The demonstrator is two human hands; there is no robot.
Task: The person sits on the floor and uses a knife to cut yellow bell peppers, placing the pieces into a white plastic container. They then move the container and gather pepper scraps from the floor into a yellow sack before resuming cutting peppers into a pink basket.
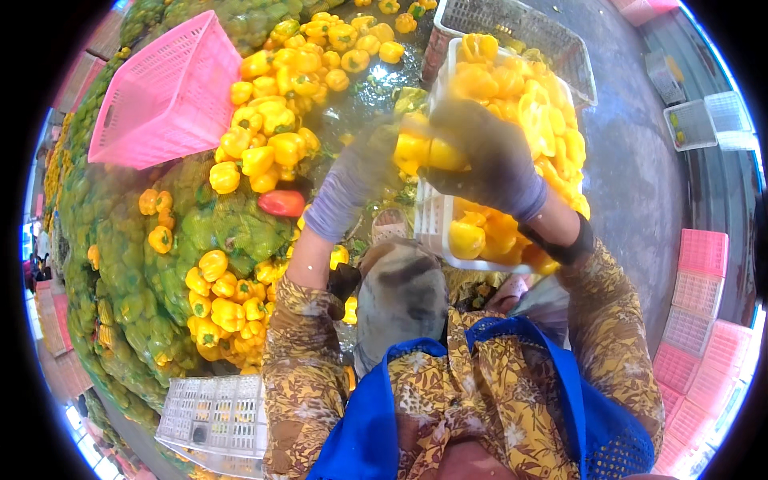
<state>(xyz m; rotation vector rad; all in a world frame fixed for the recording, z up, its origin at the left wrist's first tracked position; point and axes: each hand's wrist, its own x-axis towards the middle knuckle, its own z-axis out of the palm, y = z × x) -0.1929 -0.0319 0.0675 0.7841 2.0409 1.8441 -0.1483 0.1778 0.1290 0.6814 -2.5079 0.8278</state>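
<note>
Patterned brown-and-yellow sleeves and shirt point(488, 376) lie closest to the lens, with a blue apron point(356, 436) over the shirt and a grey, dark-stained knee point(400, 300) showing beyond it. Both hands wear greyish-purple gloves and are smeared by motion blur. The right hand point(482, 154), over the near-left part of a heaped white crate point(433, 224), is curled around a yellow pepper point(445, 155); a second yellow pepper point(410, 152) sits just beside it, between the two hands. The left hand point(370, 160) is next to that second pepper, but the blur hides its fingers, so whether it grips anything cannot be told. Glossy yellow peppers point(552, 120) fill the white crate above its rim. Behind it stands a greyish crate point(582, 68). To the left, loose yellow peppers point(276, 120) spread in a heap beside a tilted pink crate point(172, 96), with one red pepper point(281, 203) lying near the left wrist. Green net sacks point(120, 272) packed with produce cover the far left, another cluster of yellow peppers point(228, 314) resting against them. Near the left elbow is a white slatted crate point(214, 412). Across the grey floor point(644, 160), stacked pink crates point(692, 352) line the right edge.
</note>
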